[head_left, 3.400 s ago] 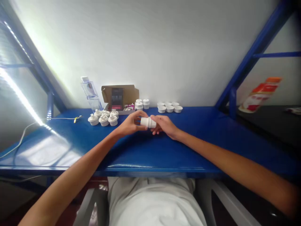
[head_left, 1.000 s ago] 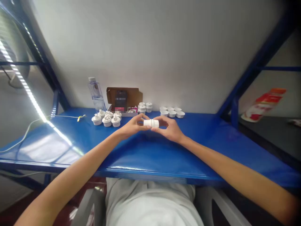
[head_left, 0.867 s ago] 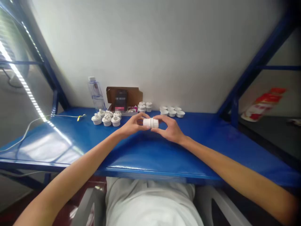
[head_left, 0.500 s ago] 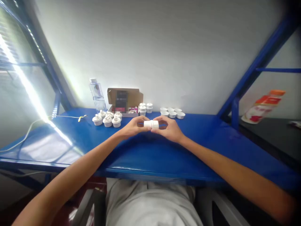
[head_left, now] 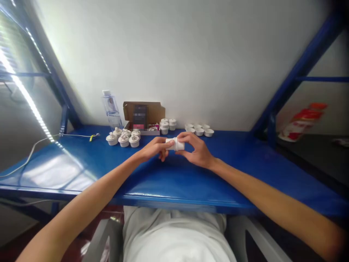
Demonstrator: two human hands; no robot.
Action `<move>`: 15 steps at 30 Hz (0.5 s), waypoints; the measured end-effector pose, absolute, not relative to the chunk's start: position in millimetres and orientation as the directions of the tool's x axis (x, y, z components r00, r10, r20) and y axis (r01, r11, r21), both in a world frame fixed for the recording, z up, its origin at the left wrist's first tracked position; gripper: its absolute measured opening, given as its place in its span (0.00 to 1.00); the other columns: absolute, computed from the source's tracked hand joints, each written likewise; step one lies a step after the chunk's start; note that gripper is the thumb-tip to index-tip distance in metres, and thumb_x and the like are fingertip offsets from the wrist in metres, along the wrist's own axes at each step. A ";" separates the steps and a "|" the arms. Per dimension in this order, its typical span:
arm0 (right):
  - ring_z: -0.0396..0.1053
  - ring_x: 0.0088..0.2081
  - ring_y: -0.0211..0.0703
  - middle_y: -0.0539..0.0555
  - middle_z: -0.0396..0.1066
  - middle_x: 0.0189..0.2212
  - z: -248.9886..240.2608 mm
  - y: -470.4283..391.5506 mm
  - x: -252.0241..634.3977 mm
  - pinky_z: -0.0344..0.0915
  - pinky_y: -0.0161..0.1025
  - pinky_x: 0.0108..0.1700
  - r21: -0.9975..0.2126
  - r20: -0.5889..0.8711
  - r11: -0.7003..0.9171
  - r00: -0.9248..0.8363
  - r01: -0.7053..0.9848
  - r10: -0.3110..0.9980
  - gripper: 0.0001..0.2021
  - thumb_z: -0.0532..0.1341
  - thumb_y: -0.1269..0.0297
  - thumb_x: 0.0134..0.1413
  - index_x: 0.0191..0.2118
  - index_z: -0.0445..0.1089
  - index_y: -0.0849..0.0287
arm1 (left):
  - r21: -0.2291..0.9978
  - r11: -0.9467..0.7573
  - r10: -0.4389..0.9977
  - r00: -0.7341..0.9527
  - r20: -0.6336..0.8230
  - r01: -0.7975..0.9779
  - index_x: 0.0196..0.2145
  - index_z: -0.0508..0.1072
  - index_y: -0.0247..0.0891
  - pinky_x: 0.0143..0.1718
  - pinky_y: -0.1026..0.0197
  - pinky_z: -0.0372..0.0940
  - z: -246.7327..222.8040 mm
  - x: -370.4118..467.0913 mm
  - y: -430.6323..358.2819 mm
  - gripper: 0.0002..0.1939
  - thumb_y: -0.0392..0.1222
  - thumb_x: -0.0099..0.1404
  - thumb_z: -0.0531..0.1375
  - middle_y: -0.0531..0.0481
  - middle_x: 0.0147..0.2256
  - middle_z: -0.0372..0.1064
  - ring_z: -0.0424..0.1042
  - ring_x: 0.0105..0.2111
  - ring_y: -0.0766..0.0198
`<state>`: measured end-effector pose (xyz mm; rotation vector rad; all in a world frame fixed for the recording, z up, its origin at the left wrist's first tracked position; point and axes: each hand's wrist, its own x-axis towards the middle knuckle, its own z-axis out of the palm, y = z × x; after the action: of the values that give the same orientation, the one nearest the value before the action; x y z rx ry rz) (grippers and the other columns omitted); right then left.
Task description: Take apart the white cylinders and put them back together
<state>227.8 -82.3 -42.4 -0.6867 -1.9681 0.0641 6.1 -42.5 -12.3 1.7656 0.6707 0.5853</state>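
A small white cylindrical plastic part (head_left: pixel 178 145) with a raised ring round its middle lies sideways between my two hands, above the blue table. My left hand (head_left: pixel 156 147) grips its left end, thumb along the near side and some fingers curled below. With thumb and fingers my right hand (head_left: pixel 195 148) pinches the right end from below and above. Behind the hands stand stacked white round parts (head_left: pixel 164 127) and a group of small white cups (head_left: pixel 199 131). To the left sit several white cups with fittings on top (head_left: pixel 124 141).
An open cardboard box (head_left: pixel 156 109) with small packets stands against the wall, beside a clear water bottle (head_left: pixel 112 111). A white cable (head_left: pixel 73 135) with a yellow tag crosses the left of the blue table (head_left: pixel 174 185). A red-capped bottle (head_left: pixel 302 122) stands far right beyond the blue frame.
My left hand has shifted its grip, with its thumb now over the part's near side and fingers curled lower. The right hand still holds the right end.
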 end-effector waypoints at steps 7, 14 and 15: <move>0.73 0.51 0.53 0.57 0.74 0.49 -42.5 -83.3 228.6 0.74 0.51 0.52 -0.430 0.760 0.801 -0.312 0.416 0.570 0.15 0.71 0.57 0.53 0.45 0.73 0.51 | 0.965 -0.168 0.725 0.689 -0.017 0.201 0.27 0.68 0.36 0.17 0.64 0.51 -16.5 10.0 -43.2 0.31 0.70 0.66 0.53 0.54 0.16 0.59 0.59 0.14 0.69; 0.78 0.39 0.50 0.55 0.79 0.37 -50.3 -71.6 224.7 0.76 0.49 0.47 -0.831 0.507 0.516 -0.100 0.207 0.856 0.20 0.73 0.48 0.48 0.40 0.73 0.57 | 0.940 -0.335 0.698 0.689 0.198 0.069 0.38 0.70 0.34 0.31 0.63 0.63 -20.9 12.5 -42.5 0.24 0.58 0.60 0.67 0.49 0.30 0.72 0.72 0.30 0.63; 0.78 0.39 0.50 0.55 0.79 0.37 -51.1 -69.5 224.8 0.76 0.49 0.47 -0.833 0.514 0.520 -0.085 0.189 0.854 0.20 0.73 0.48 0.48 0.40 0.73 0.57 | 0.939 -0.338 0.708 0.676 0.206 0.068 0.39 0.69 0.34 0.31 0.63 0.63 -21.5 13.0 -42.2 0.23 0.58 0.60 0.68 0.49 0.30 0.72 0.73 0.31 0.63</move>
<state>224.8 -69.5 -51.1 -0.9157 -1.5893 0.7083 13.0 -42.2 -21.5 1.8185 0.6155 0.7462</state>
